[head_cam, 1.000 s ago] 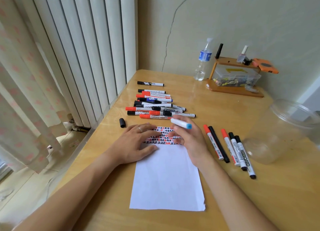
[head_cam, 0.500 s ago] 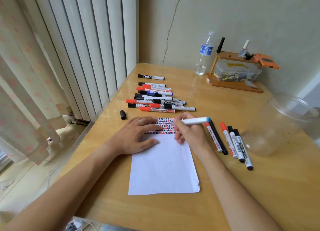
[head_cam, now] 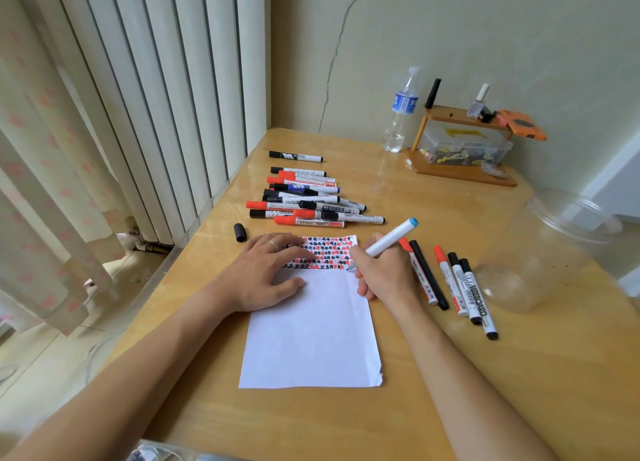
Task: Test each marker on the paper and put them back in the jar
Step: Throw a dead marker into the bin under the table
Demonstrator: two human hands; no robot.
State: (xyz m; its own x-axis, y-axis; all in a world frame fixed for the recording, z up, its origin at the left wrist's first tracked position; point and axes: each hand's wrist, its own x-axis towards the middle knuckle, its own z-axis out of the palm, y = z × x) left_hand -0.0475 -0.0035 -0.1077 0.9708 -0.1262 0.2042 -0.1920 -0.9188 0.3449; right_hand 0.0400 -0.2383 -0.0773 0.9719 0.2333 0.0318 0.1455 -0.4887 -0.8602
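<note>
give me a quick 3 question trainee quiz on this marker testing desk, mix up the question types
1. True or false: the clear plastic jar lying on its side already has markers in it.
2. Multiple choice: the right hand grips the white marker with the blue end. Where is its tip? A) on the white paper sheet, at the right end of the lowest row of marks B) over the jar C) on the loose black cap
3. Fill in: the left hand rests flat on the ____.

Key: 1 false, it looks empty; 2 A; 3 paper.
</note>
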